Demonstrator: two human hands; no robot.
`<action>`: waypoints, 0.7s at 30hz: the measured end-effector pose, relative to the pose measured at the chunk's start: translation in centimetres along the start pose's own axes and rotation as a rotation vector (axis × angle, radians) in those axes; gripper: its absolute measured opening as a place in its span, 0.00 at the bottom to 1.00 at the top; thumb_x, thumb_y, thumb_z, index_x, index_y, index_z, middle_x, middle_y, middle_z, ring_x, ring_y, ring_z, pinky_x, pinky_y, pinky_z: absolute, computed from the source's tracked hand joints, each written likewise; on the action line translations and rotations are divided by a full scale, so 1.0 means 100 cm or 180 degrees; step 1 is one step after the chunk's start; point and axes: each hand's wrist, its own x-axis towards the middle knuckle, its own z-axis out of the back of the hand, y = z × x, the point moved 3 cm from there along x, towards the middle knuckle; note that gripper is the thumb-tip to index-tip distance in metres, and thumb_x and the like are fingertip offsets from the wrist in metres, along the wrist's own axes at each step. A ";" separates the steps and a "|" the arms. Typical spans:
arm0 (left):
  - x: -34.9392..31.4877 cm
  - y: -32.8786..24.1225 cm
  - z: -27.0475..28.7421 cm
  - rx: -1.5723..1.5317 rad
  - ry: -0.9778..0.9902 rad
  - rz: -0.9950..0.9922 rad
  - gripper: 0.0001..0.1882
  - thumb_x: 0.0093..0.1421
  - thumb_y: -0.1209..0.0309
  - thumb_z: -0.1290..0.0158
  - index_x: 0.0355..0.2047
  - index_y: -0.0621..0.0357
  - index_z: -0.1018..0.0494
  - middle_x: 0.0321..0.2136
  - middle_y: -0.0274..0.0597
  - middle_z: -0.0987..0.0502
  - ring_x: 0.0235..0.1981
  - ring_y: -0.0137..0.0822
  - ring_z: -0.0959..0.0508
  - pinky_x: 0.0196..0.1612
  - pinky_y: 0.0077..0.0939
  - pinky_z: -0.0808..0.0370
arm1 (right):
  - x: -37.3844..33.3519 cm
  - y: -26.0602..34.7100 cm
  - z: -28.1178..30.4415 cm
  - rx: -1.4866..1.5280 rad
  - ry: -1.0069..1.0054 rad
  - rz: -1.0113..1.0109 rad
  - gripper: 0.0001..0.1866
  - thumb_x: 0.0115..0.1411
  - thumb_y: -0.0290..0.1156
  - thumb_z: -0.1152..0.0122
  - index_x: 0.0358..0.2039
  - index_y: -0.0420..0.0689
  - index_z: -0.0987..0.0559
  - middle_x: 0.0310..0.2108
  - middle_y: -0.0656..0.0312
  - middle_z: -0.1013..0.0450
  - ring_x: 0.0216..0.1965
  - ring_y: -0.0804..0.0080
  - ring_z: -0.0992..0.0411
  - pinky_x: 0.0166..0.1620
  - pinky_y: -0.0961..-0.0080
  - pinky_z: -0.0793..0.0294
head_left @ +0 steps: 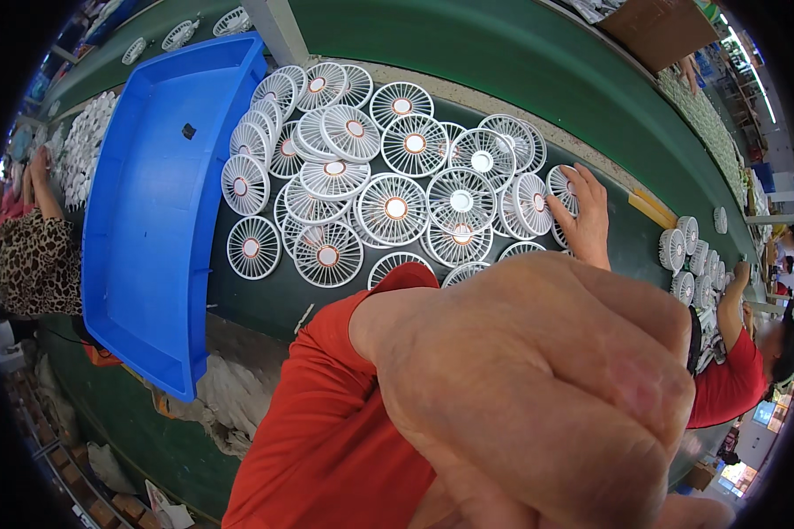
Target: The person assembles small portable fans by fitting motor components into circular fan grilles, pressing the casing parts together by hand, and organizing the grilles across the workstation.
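Observation:
My left hand [538,379] is raised very close to the camera and fills the lower middle. Its fingers are curled in, and whatever they may hold is hidden behind the knuckles. The red-sleeved left arm comes up from below. Farther off, my right hand [589,220] is at the right end of a pile of round white fan grilles. Its thumb and fingers are bent around one fan grille [559,187] that stands tilted against others. Many of the grilles, such as one fan grille [394,208] mid-pile, have a pale centre disc with a coppery ring.
A large blue tray [154,212] with a small black piece in it stands left of the pile. Behind runs a green conveyor belt [468,44]. More white fan parts [690,251] lie to the right, near a person in red [741,379]. Another person [35,256] works at far left.

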 end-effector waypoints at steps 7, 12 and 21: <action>0.002 0.003 0.000 0.0037 -0.0005 0.0182 0.26 0.60 0.51 0.48 0.28 0.67 0.23 0.24 0.42 0.24 0.23 0.33 0.24 0.23 0.20 0.29 | 0.001 -0.001 0.000 -0.0001 -0.0003 0.0017 0.26 0.51 0.39 0.32 0.51 0.48 0.24 0.55 0.52 0.32 0.54 0.53 0.35 0.56 0.62 0.34; 0.001 0.001 0.002 0.0046 -0.0007 0.0312 0.26 0.60 0.51 0.48 0.27 0.67 0.23 0.24 0.42 0.24 0.23 0.33 0.24 0.23 0.19 0.29 | 0.001 -0.001 0.000 0.0012 -0.0016 0.0018 0.26 0.51 0.40 0.32 0.51 0.48 0.24 0.55 0.52 0.32 0.54 0.52 0.34 0.55 0.62 0.34; 0.002 0.001 -0.002 0.0047 0.0011 0.0560 0.26 0.59 0.51 0.48 0.27 0.67 0.22 0.23 0.42 0.24 0.23 0.32 0.24 0.22 0.18 0.30 | -0.004 0.000 0.002 0.0009 -0.0045 0.0008 0.26 0.50 0.39 0.32 0.51 0.48 0.24 0.55 0.52 0.32 0.54 0.52 0.34 0.56 0.61 0.34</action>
